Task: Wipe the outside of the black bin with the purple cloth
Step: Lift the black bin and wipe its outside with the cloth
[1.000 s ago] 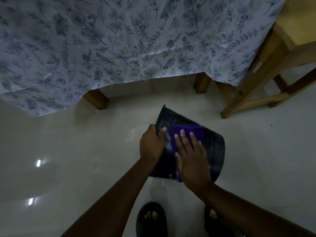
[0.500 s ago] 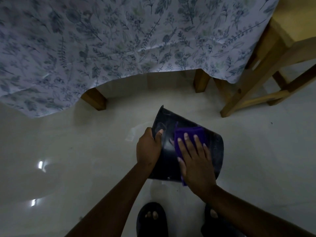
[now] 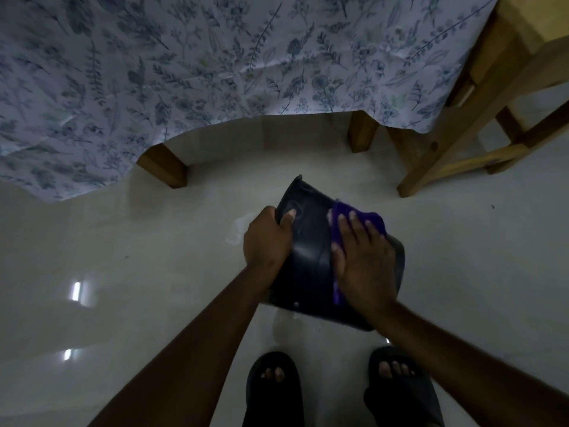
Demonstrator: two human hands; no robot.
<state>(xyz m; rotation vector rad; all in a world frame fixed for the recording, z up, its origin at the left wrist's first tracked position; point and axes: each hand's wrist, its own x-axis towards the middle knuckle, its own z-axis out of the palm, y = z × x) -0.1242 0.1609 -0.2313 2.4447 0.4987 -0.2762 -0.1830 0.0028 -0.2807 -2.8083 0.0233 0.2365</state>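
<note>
The black bin [image 3: 311, 257] is held tilted above the pale floor, its side wall turned up toward me. My left hand [image 3: 266, 241] grips its left edge, thumb on the outside wall. My right hand [image 3: 363, 260] lies flat on the purple cloth [image 3: 357, 220], pressing it against the bin's right side. The cloth shows beyond my fingertips and as a strip along my thumb side; the rest is hidden under my palm.
A table with a floral cloth [image 3: 215, 72] hangs over wooden legs [image 3: 164, 164] just beyond the bin. A wooden stool or chair frame [image 3: 455, 143] stands at the right. My feet in dark sandals [image 3: 272, 386] are right below the bin. Glossy floor spreads to the left.
My right hand has slid the purple cloth rightward across the bin's wall, from its middle to its right side. The left hand keeps its grip; the bin stays tilted.
</note>
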